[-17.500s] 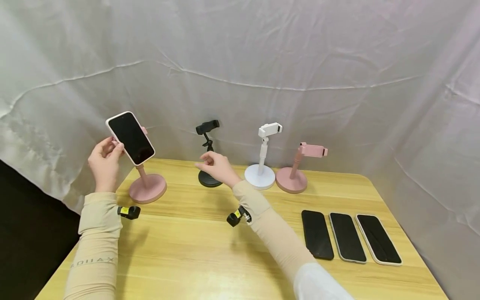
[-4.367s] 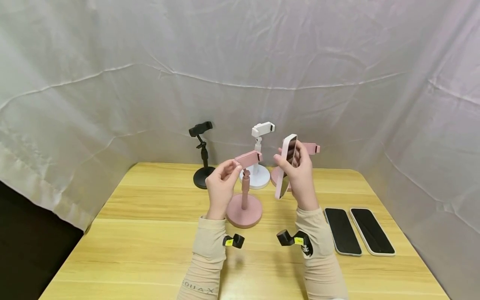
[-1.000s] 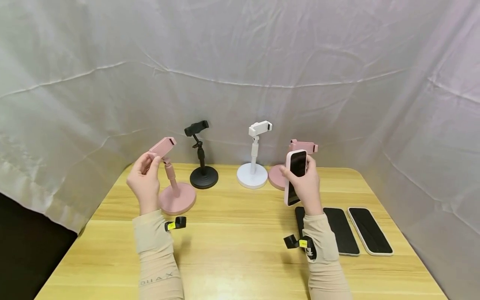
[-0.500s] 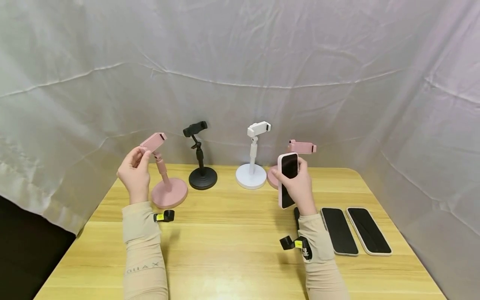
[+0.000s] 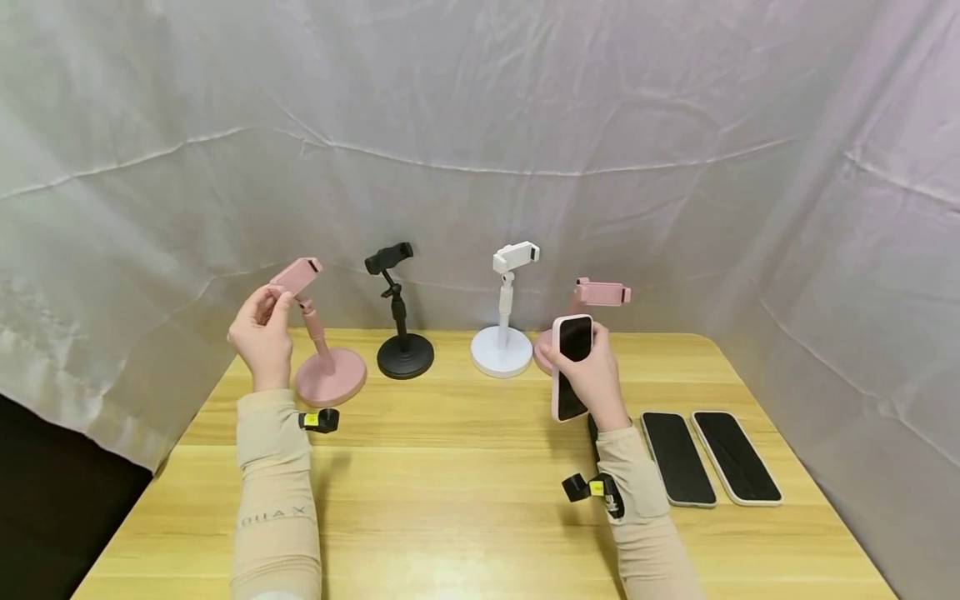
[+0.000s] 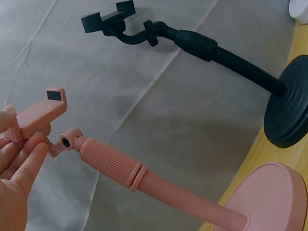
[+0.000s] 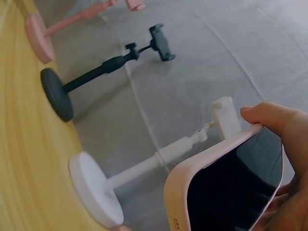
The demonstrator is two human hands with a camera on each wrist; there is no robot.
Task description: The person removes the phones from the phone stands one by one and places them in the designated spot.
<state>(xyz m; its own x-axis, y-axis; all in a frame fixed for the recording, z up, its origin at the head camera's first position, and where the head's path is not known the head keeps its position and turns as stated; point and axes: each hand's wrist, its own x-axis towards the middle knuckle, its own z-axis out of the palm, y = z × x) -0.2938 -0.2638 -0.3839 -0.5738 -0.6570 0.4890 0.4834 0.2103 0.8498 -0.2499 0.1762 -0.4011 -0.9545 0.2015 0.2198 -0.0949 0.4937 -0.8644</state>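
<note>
My left hand (image 5: 262,340) pinches the clamp (image 5: 297,277) of a pink phone stand (image 5: 330,379) at the left of the table; the clamp holds no phone. In the left wrist view, thumb and fingers take the near end of this clamp (image 6: 41,115). The stand's round base rests by the table's back edge. My right hand (image 5: 596,379) grips a phone in a pale pink case (image 5: 576,337) by its sides, raised above the table with its dark screen towards the head camera. In the right wrist view the phone (image 7: 231,183) partly covers a white stand's clamp.
Along the back stand a black phone stand (image 5: 405,357), a white phone stand (image 5: 501,350) and a second pink stand (image 5: 606,293), partly hidden by the held phone. Two phones (image 5: 678,458) (image 5: 737,457) lie at the right; a black one (image 5: 592,435) is mostly behind the right arm.
Earlier the pink-cased phone sat in the left pink stand; now my right hand holds it. The stand went to the middle, then back left with my left hand, slowing lately. The phone lowered slightly.
</note>
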